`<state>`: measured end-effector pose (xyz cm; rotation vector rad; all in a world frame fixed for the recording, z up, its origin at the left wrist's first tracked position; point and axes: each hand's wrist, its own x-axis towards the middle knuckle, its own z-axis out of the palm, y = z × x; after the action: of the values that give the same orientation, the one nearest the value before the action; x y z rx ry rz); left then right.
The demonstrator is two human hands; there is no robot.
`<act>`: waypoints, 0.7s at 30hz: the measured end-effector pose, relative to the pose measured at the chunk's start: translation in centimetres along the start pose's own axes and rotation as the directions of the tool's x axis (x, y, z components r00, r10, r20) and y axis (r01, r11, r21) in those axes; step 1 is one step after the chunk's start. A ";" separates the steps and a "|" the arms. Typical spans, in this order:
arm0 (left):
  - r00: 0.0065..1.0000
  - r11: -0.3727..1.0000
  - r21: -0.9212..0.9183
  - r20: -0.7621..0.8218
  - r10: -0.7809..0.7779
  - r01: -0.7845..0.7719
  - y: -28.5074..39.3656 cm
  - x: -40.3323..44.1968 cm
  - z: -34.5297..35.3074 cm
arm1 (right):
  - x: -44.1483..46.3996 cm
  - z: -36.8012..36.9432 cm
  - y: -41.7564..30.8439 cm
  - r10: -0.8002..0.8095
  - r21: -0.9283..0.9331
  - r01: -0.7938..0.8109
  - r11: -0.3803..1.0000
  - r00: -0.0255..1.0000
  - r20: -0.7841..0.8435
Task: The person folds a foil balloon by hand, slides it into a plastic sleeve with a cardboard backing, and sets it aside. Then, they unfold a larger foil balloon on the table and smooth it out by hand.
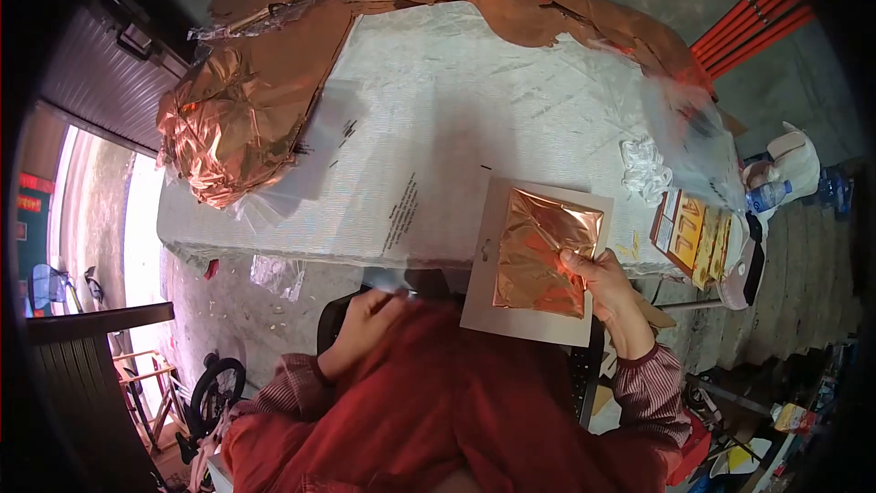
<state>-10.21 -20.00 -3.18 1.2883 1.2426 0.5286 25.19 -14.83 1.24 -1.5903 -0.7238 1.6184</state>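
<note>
My right hand (610,285) grips the right edge of a flat card (479,301) with a hang hole, its thumb pressing on a folded copper-coloured foil sheet (538,260) that lies on the card. Both are held over the near edge of the table, tilted slightly. Low in front of my lap, my left hand (370,327) is closed, with its thumb and forefinger together. A glinting bit of clear plastic film (394,281) shows at its fingertips; its full shape cannot be made out.
The white-covered table (411,110) carries crumpled copper foil (224,132), printed clear bags (330,141) and brown sheets (511,5) along its far edge. At right are clear plastic pieces (644,169) and a yellow printed box (691,233). Red poles (753,23) stand beyond.
</note>
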 end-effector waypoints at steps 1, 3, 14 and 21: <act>0.999 0.930 -0.365 0.024 -0.044 0.050 0.6 0.8 0.4 | 0.0 0.2 -0.1 -0.033 -0.024 0.033 0.999 0.999 -0.015; 0.986 0.684 -0.711 0.097 -0.134 0.163 2.4 2.0 1.2 | 0.2 0.2 0.0 -0.011 0.004 0.011 1.000 1.000 0.010; 0.961 0.672 -0.691 0.239 -0.137 0.267 2.7 2.4 1.4 | 0.6 -0.3 -0.3 -0.108 -0.022 0.107 0.994 0.993 -0.051; 0.980 0.587 -0.792 0.071 -0.185 0.168 3.1 2.4 1.6 | -1.6 -1.2 -2.0 0.059 -0.051 -0.053 0.997 0.990 0.128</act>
<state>-7.04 -17.69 -1.57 0.3755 0.9379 0.8306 26.58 -15.15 3.72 -1.5620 -0.7968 1.7703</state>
